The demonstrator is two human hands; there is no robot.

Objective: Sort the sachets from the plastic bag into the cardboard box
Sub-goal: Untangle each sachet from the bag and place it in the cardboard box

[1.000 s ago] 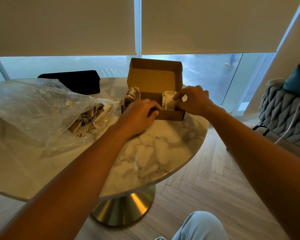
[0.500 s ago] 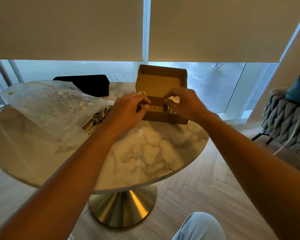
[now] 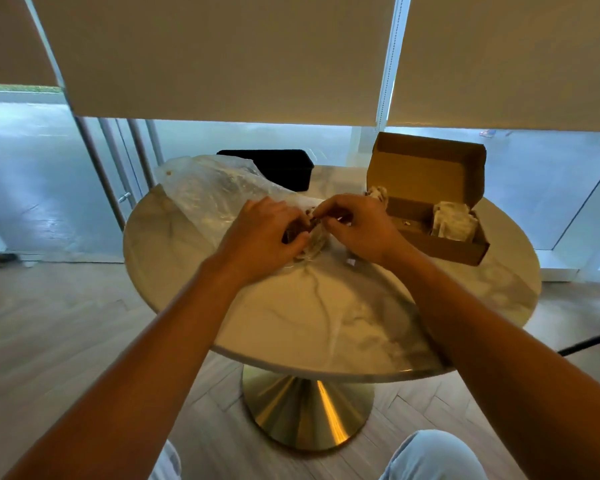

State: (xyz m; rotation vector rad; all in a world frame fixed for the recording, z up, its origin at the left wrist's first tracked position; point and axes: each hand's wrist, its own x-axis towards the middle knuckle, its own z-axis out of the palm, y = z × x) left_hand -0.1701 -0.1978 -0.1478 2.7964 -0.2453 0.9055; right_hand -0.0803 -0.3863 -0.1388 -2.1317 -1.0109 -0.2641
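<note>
While both hands work at the mouth of the plastic bag (image 3: 215, 199), a black case (image 3: 278, 168) lies at the far edge of the round marble table (image 3: 326, 323), just behind the bag and partly hidden by it. Roller blinds (image 3: 222, 57) hang over the windows beyond. The cardboard box (image 3: 430, 209) sits on the far right of the table with its lid standing open; a white stack of sachets (image 3: 452, 223) stands at its right end, another bunch (image 3: 378, 195) shows at its left end behind the right hand, and the middle looks bare. A gold pedestal (image 3: 305, 410) carries the tabletop, and light trouser knees show at the near edge.

Crumpled and clear, the bag lies on the far left of the table, its open end toward the centre, where more sachets (image 3: 312, 244) show between the two hands. The left hand (image 3: 264, 237) reaches in from the near left, fingers curled down on the bag's opening and the packets there. The right hand (image 3: 357, 226), just beside it and left of the box, pinches something small at its fingertips; blur hides whether it is a sachet or only the plastic
</note>
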